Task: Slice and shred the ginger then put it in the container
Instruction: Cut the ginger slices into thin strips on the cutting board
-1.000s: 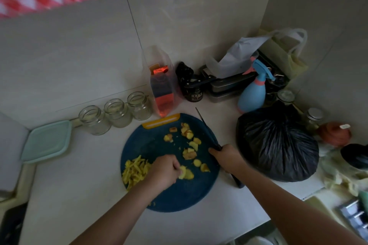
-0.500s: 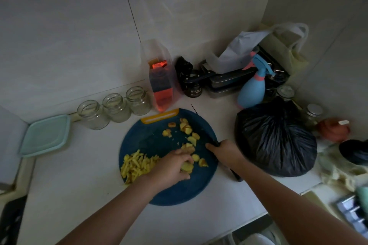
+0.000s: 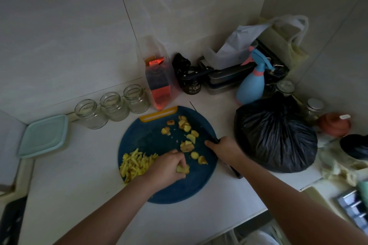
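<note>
My left arm [image 3: 111, 209] comes in bare from the lower left. My left hand [image 3: 166, 167] is knuckles-up, fingers curled down, pinching a ginger piece [image 3: 182, 168]. My right arm [image 3: 288, 201] enters from the lower right, and my right hand [image 3: 224, 150] is wrapped round the knife [image 3: 235, 173], one finger pointing forward. The hands are near each other, apart.

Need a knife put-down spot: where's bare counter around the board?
Bare counter left of the cutting board, bordered by the glass jars and teal lid; also the strip before the board's near rim. Crowded right: black bag, spray bottle behind it.
</note>
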